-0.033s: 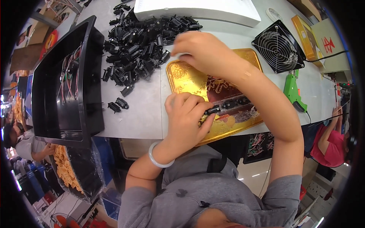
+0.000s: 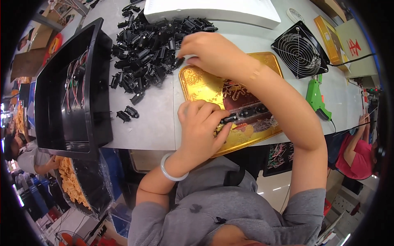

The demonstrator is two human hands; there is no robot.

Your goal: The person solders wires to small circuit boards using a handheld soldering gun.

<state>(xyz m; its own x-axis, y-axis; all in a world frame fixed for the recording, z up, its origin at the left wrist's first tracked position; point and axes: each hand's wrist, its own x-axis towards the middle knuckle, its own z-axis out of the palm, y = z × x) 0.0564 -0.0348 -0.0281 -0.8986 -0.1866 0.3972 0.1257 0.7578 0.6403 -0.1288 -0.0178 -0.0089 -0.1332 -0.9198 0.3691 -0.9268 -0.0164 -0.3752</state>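
Observation:
My left hand (image 2: 201,129) is closed on a small black plastic housing (image 2: 228,119), pinched between thumb and fingers over a gold tray (image 2: 205,92). More such housings (image 2: 248,112) sit in a row on the tray just right of it. At the near right edge of a big heap of black housings (image 2: 152,49), my right hand (image 2: 209,53) hovers with thumb and fingers apart. Its fingertips reach one housing (image 2: 178,62) at the heap's edge; whether they touch it is hard to tell.
A black bin (image 2: 96,123) with thin wires stands at the left. White foam (image 2: 213,10) lies at the back. On the right are a fan (image 2: 299,51) and a green glue gun (image 2: 315,98). Two loose housings (image 2: 127,113) lie near the bin. Co-workers sit at both sides.
My right hand has shifted slightly left toward the housing at the heap's edge. The left hand stays put.

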